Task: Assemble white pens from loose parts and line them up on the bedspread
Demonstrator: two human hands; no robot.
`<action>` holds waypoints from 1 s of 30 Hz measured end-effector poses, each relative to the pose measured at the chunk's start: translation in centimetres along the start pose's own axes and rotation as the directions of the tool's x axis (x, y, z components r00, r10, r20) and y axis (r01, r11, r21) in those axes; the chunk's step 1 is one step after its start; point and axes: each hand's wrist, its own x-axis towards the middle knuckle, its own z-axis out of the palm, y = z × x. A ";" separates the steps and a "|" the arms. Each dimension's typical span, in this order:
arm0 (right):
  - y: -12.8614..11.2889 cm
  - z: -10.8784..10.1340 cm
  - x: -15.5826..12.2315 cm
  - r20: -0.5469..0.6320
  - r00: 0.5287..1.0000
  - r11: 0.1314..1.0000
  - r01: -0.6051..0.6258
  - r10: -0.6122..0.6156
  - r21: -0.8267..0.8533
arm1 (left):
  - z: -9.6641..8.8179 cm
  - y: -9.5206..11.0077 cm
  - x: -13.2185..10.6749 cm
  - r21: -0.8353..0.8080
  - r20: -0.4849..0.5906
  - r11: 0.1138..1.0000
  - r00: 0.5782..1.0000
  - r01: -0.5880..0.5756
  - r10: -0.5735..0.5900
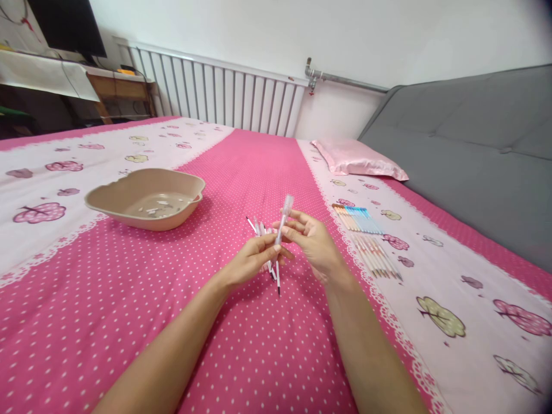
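A translucent, pale pinkish pen (284, 214) stands tilted between my two hands above the bed. The fingers of my left hand (254, 256) pinch its lower part. Higher up, the thumb and fingers of my right hand (314, 241) close around the pen. Beneath the hands lies a loose pile of white pen refills (278, 279) with dark tips, partly hidden by my fingers. Clear pen parts (259, 227) show just beyond my left hand.
A beige basin (142, 221) on the left holds several small pale pieces. Rows of blue and orange pens (357, 219) and whitish pens (376, 257) lie on the right. Farther back are a pink pillow (357, 159), grey headboard (466, 132) and white radiator (215, 92).
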 end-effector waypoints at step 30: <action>-0.5 0.7 -0.4 0.034 0.999 0.999 0.023 -0.022 -0.043 | 0.0 -0.5 0.0 -0.014 0.033 1.000 0.999 -0.023 0.023</action>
